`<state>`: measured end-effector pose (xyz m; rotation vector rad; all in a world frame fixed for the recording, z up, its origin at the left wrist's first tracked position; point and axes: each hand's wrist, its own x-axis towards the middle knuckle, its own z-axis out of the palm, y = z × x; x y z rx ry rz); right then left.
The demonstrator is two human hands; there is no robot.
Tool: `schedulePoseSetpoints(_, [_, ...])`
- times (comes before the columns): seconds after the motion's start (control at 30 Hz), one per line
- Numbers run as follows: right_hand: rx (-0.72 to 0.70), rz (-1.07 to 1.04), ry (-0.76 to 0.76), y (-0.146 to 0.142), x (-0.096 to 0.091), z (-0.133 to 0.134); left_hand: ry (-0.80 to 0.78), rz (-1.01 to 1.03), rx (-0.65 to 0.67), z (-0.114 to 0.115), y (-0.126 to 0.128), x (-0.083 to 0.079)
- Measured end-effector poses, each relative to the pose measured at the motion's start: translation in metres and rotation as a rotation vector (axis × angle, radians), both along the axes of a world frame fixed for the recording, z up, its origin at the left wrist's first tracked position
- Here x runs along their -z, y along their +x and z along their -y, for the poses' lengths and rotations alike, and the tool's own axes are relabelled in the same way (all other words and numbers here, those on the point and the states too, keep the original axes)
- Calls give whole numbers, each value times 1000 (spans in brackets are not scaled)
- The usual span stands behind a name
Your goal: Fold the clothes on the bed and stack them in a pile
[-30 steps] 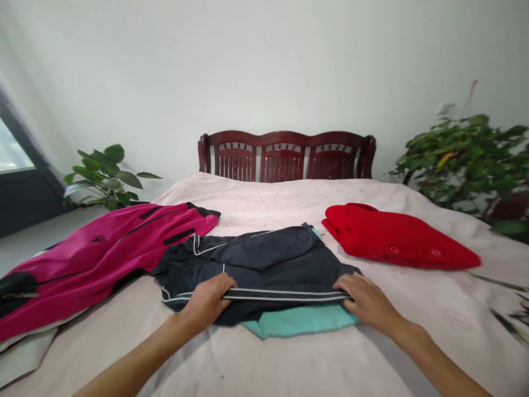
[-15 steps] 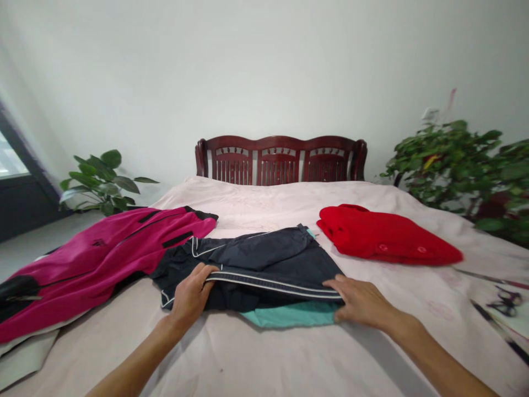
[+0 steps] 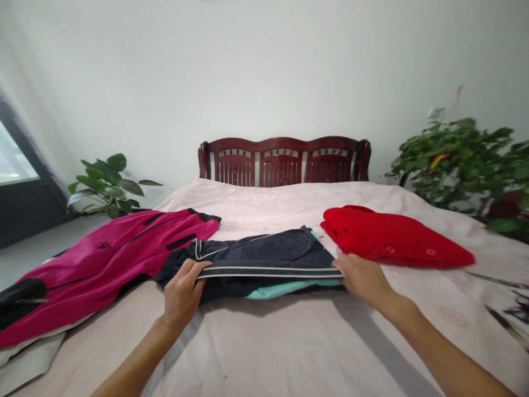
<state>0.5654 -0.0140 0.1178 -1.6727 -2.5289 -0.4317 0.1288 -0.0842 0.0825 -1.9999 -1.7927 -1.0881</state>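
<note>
A dark navy garment [image 3: 264, 255] with white piping lies on the bed [image 3: 273, 353], its near edge lifted off the sheet. A teal lining [image 3: 285, 289] shows under that edge. My left hand [image 3: 181, 292] is closed on the left end of the raised edge. My right hand [image 3: 360, 277] is closed on the right end. Both arms reach forward from the bottom of the head view.
A magenta jacket [image 3: 103, 262] with black trim sprawls to the left, partly under the navy garment. A folded red garment [image 3: 392, 243] lies to the right. A dark wooden headboard [image 3: 284, 161] stands behind, with potted plants left [image 3: 107, 184] and right [image 3: 467, 160].
Both hands have lifted the near edge of the navy garment and carried it away from me. Less of the teal lining shows now.
</note>
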Motion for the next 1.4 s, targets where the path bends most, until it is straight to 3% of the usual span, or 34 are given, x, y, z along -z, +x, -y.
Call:
schedulePoseSetpoints(0.07, [8,46,11,-13,-5,-29,-15,-40,-63,-6,-3,6])
schedulePoseSetpoints(0.17, [4,91,-14,-35,12,-58,-88,-93,-87,-15,-8,24])
schedulePoseSetpoints(0.3, [27,76,-22,-43,45,-73,-235,-127,-63,-19,-17,46])
schedulePoseSetpoints(0.4, [61,27,44,-36,40,-80,-213,-87,-67,-20,-20,42])
schedulePoseSetpoints(0.53, [100,-113,348,-22,15,-76,-85,41,-125,-24,-20,27])
schedulePoseSetpoints(0.6, [64,-142,441,-12,20,-66,-85,56,-104,-22,-23,28])
schedulePoseSetpoints(0.8, [-68,-8,201,20,84,-40,-283,-150,-4,-5,-42,49])
schedulePoseSetpoints(0.87, [-59,-19,217,25,87,-41,-257,-187,-10,-3,-46,49])
schedulePoseSetpoints(1.03, [-70,-106,336,25,69,-46,-114,-204,-23,-4,-51,43])
schedulePoseSetpoints(1.17, [-191,-76,98,35,88,-43,-287,-234,101,1,-56,43])
schedulePoseSetpoints(1.23, [-162,-96,-54,42,94,-45,-398,-239,139,3,-59,43])
schedulePoseSetpoints(1.3, [-95,-144,-225,45,87,-52,-511,-239,136,2,-63,39])
schedulePoseSetpoints(1.4, [-19,-322,-390,37,61,-68,-607,-115,111,-9,-67,31])
